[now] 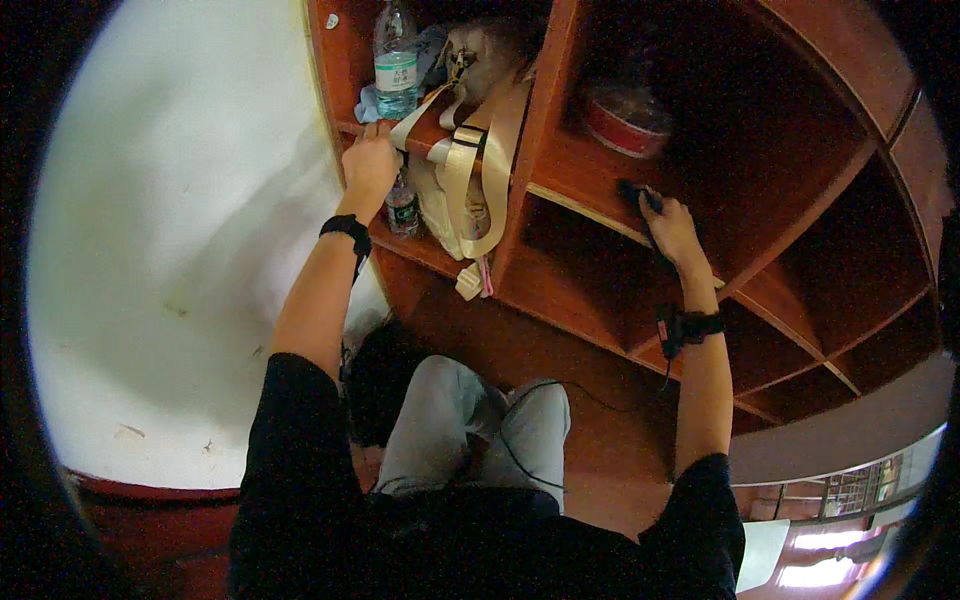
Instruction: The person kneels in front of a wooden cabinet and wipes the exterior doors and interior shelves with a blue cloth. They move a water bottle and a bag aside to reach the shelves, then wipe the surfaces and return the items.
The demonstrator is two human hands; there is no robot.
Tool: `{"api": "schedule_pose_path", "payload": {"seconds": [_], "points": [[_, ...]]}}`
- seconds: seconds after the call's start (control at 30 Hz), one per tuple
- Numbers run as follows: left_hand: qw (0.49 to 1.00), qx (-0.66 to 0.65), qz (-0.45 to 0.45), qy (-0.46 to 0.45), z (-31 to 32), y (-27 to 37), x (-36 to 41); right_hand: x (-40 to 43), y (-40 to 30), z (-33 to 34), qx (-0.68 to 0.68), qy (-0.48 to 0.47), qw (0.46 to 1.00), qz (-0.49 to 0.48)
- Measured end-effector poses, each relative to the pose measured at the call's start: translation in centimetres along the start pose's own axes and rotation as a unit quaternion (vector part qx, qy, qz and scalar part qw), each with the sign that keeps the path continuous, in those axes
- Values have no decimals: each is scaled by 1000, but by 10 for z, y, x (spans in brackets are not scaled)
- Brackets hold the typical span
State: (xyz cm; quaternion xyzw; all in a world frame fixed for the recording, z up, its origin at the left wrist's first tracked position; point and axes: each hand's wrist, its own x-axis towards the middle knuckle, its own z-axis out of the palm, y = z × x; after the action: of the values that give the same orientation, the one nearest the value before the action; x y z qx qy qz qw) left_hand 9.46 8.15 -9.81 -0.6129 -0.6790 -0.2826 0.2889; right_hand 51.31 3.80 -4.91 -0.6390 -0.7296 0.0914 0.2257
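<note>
My left hand (370, 169) is at the edge of an upper shelf in the left bay, its fingertips by a cream webbing strap (415, 118); whether it grips the strap or the shelf edge I cannot tell. A labelled plastic bottle (395, 75) stands just beyond it, and a smaller plastic bottle (403, 211) stands on the shelf below. More cream strap (491, 172) hangs in loops over the shelf edge. In my right hand (670, 221) is a small black object (639, 195), held above the middle shelf. Past it lies a round transparent container with a red band (627, 131).
The reddish-brown wooden shelving (540, 112) has upright dividers and several compartments curving off to the right. A white wall (172, 247) rises close on the left. A thin black cable (514, 450) runs across my knees. Something pink (486, 276) hangs at the lower left shelf.
</note>
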Motion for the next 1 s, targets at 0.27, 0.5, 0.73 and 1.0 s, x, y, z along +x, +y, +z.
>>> {"api": "schedule_pose_path", "payload": {"seconds": [0.27,0.5,0.73,1.0], "points": [[998,-12,19,64,3,-2,-1,5,-6,8,-56,11,997,-50],[1000,6,3,21,-5,0,-6,-1,-13,7,29,-74,992,-100],[999,-29,29,19,-8,-6,-4,34,-5,24,-57,-20,997,-58],[996,-24,48,-69,-22,-12,6,-40,-4,45,91,176,971,-133]]}}
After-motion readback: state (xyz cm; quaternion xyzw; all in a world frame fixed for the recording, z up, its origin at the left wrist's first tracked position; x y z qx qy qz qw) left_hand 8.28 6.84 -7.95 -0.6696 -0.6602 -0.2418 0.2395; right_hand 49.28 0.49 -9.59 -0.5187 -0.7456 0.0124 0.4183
